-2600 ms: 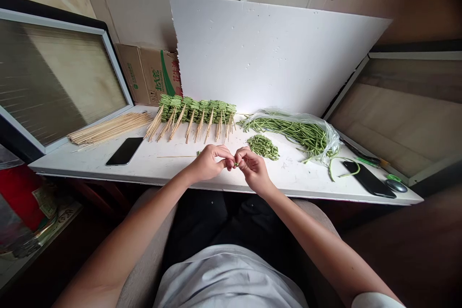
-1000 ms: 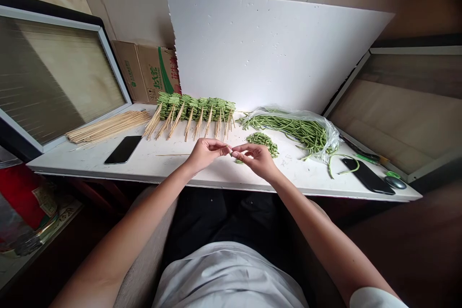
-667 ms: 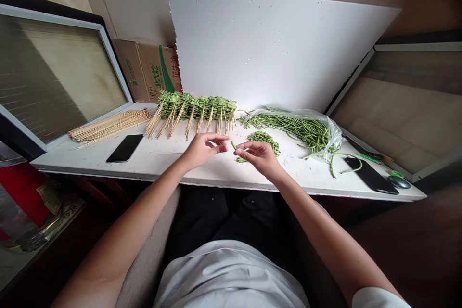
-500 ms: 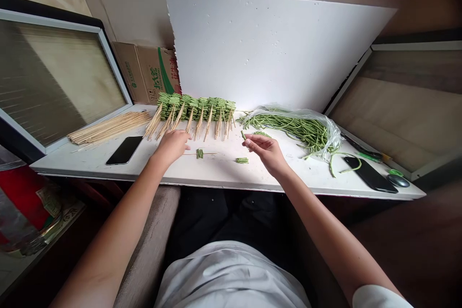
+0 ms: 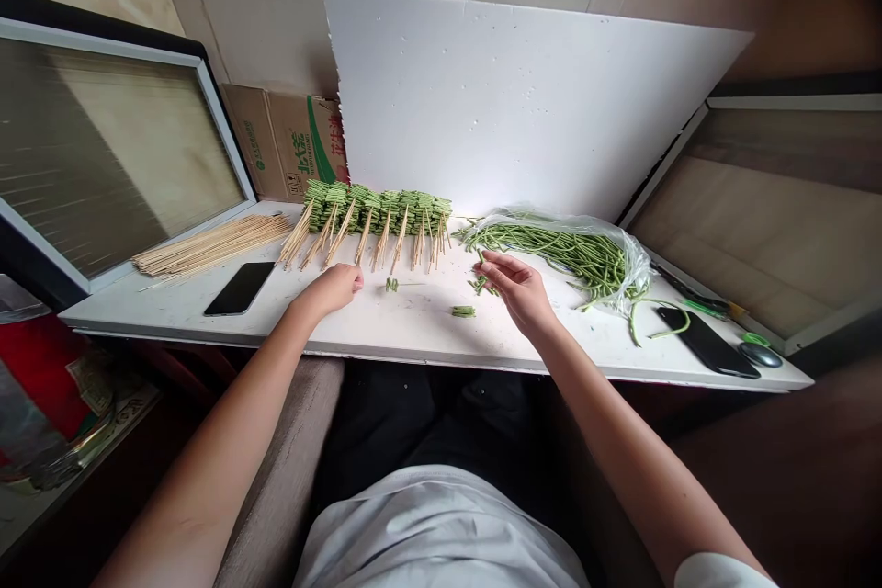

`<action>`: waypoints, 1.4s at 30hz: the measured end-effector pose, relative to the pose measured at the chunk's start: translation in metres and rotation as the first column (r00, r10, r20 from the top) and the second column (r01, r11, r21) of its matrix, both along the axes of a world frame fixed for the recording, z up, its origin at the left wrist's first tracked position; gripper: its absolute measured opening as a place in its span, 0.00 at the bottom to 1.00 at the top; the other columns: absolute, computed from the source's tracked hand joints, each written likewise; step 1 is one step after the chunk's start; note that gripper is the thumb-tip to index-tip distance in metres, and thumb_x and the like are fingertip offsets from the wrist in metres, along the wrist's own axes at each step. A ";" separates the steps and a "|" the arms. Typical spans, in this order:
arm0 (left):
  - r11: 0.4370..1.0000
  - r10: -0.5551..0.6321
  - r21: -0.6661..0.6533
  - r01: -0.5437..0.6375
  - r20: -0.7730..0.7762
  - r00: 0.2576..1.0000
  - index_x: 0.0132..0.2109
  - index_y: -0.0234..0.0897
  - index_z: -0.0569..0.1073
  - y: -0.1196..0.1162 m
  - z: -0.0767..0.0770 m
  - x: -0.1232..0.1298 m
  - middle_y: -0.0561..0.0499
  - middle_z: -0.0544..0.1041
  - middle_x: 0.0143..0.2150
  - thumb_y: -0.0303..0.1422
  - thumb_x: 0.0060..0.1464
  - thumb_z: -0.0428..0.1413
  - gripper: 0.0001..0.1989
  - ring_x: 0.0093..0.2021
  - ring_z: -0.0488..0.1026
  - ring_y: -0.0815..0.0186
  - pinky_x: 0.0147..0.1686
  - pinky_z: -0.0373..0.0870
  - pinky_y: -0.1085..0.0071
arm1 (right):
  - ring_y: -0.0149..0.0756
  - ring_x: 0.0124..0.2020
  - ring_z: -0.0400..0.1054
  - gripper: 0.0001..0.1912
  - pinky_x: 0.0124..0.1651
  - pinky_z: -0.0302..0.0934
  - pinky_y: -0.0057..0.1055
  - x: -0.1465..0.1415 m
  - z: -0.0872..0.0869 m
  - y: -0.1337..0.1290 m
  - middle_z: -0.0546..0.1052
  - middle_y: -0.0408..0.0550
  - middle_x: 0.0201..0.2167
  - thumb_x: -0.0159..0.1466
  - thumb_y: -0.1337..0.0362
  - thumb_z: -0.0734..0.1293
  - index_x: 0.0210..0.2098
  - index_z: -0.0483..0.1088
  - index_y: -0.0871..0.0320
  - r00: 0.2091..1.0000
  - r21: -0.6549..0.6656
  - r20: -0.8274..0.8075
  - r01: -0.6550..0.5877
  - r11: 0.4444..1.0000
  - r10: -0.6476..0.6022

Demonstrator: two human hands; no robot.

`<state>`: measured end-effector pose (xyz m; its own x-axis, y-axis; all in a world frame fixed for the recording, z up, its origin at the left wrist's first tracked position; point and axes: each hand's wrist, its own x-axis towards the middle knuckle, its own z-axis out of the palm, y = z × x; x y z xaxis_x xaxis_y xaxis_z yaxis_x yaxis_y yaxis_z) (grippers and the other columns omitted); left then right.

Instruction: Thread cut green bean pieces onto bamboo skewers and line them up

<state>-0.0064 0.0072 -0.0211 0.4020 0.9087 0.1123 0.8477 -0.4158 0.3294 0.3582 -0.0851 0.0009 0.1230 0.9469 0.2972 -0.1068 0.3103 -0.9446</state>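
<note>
My left hand (image 5: 336, 287) is closed around the near end of a thin bamboo skewer (image 5: 412, 284), just above the white table. A few short green bean pieces (image 5: 391, 285) are threaded on that skewer. Between the fingertips of my right hand (image 5: 518, 287) is a cut piece of green bean (image 5: 480, 254). More loose bean pieces (image 5: 475, 284) lie under those fingers. A small bundle of cut beans (image 5: 463, 310) rests on the table between the hands. Behind my left hand, finished bean skewers (image 5: 378, 207) are stacked in a row, sticks pointing toward me.
Bare bamboo skewers (image 5: 213, 243) and a phone (image 5: 240, 288) lie at left. A plastic bag of long beans (image 5: 571, 243) is at right, near another phone (image 5: 709, 342) and a round dark object (image 5: 760, 354). A white foam board (image 5: 537, 101) and cardboard box (image 5: 279, 138) stand behind.
My left hand has closed on the skewer, which has lifted and shifted slightly right. My right hand has moved a little right with the bean piece, uncovering loose pieces below. The view has shifted slightly.
</note>
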 end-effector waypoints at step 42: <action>0.691 -0.498 0.659 0.297 0.136 0.856 0.49 0.36 0.79 -0.087 0.060 0.067 0.47 0.84 0.42 0.31 0.72 0.55 0.08 0.35 0.81 0.65 0.37 0.74 0.71 | 0.35 0.44 0.81 0.19 0.30 0.68 0.22 -0.006 0.029 -0.023 0.86 0.47 0.44 0.56 0.48 0.83 0.40 0.83 0.53 0.921 -0.058 -0.386 -0.078 0.995 0.049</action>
<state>0.0610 -0.0796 0.0389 0.5668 0.3685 0.7368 0.4630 -0.8823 0.0850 0.3526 -0.1084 0.0296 0.1530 0.9733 0.1710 -0.4831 0.2246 -0.8462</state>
